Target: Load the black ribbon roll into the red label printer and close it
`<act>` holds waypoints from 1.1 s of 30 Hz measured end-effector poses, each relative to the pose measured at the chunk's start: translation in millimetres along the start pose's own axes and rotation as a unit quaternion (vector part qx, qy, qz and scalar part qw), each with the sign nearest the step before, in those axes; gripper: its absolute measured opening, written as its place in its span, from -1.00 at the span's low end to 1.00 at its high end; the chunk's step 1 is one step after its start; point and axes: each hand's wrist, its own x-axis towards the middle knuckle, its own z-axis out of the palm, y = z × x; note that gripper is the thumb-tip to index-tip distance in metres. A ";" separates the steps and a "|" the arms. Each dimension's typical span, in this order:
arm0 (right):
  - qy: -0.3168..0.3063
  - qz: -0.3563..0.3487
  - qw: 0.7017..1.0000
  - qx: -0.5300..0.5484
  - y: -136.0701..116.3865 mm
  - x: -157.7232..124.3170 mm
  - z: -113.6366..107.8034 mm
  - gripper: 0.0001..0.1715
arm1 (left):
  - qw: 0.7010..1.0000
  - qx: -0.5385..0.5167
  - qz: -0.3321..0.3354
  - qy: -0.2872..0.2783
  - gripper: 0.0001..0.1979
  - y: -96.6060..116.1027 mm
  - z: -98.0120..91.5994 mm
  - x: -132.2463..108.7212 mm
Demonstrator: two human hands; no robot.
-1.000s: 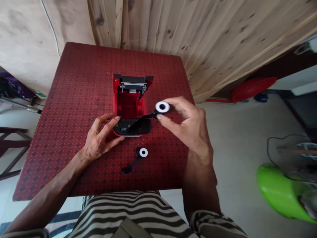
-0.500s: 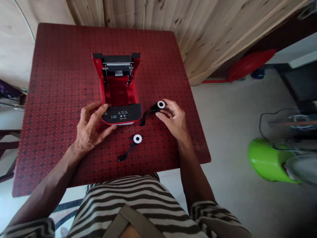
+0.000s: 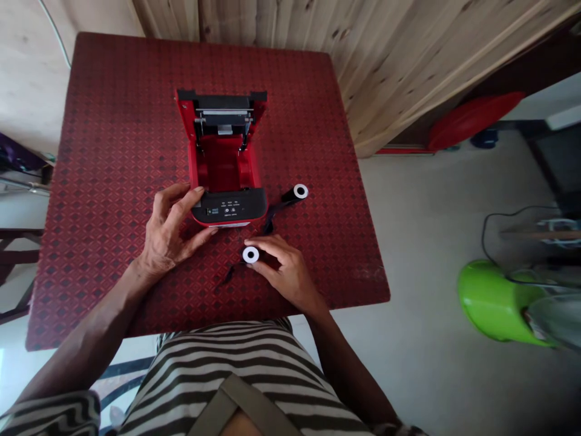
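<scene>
A red and black label printer (image 3: 233, 207) stands on the table with its lid raised and its red inner compartment bare. My left hand (image 3: 169, 232) grips its front left corner, fingers on the black panel and thumb low at the front. Nearer to me lies a black ribbon roll (image 3: 246, 255) with a white end, a loose strip trailing to the left. Thumb and fingers of my right hand (image 3: 287, 265) close around this roll. Right of the printer, a second black ribbon roll (image 3: 294, 193) rests untouched, its loose tail reaching toward the printer's front corner.
The table (image 3: 118, 115) has a red patterned top. Behind it rises a wooden plank wall (image 3: 272, 24). On the floor to the right are a green bucket (image 3: 492, 300) and a dark cable (image 3: 508, 212).
My right hand has let go of the far ribbon roll, moved left and toward me, and taken hold of the near one. My left hand stays on the printer; the view has shifted slightly.
</scene>
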 end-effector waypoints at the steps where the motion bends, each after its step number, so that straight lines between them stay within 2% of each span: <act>1: -0.006 -0.005 1.000 0.000 -4.4 0.6 -2.7 -0.68 | 1.000 0.000 0.000 0.000 -0.18 -0.2 0.3 -0.4; 4: -0.036 -0.023 0.999 -0.002 -29.9 4.8 -27.6 -0.64 | 1.000 0.005 -0.007 -0.001 -0.21 -0.2 1.3 -1.9; 6: -0.053 -0.051 0.997 -0.033 -51.5 17.3 -50.1 -0.62 | 1.000 0.009 -0.015 -0.003 -0.22 0.2 2.0 -2.8; 8: -0.041 -0.097 0.988 -0.115 -69.3 41.7 -67.5 -0.62 | 1.000 0.010 -0.017 -0.001 -0.22 0.8 2.6 -3.3; 10: -0.031 -0.146 0.969 -0.196 -79.0 75.4 -73.9 -0.62 | 1.000 0.004 -0.011 0.004 -0.21 1.4 3.0 -3.3; 12: -0.056 -0.171 0.950 -0.254 -80.8 111.5 -68.5 -0.61 | 1.000 -0.004 -0.004 0.009 -0.21 2.0 3.1 -3.1; 14: -0.107 -0.170 0.931 -0.305 -78.0 142.3 -55.3 -0.65 | 1.000 -0.006 -0.002 0.010 -0.20 2.7 3.1 -3.1; 17: -0.186 -0.148 0.895 -0.378 -71.7 168.8 -33.6 -0.65 | 1.000 -0.005 -0.005 0.008 -0.18 3.5 3.6 -3.9; 19: -0.204 -0.138 0.878 -0.410 -68.0 174.9 -23.5 -0.65 | 1.000 -0.005 -0.005 0.008 -0.18 3.8 4.6 -4.9; 23: -0.198 -0.130 0.871 -0.430 -63.1 179.3 -14.6 -0.71 | 1.000 -0.008 -0.016 0.006 -0.20 4.6 6.6 -6.7; 27: -0.236 -0.083 0.858 -0.448 -59.9 189.9 -10.2 -0.69 | 1.000 -0.011 -0.024 -0.002 -0.19 4.9 6.5 -7.5; 33: -0.261 -0.065 0.859 -0.436 -54.4 201.9 -5.6 -0.64 | 0.999 -0.022 -0.024 -0.002 -0.18 5.7 4.5 -6.8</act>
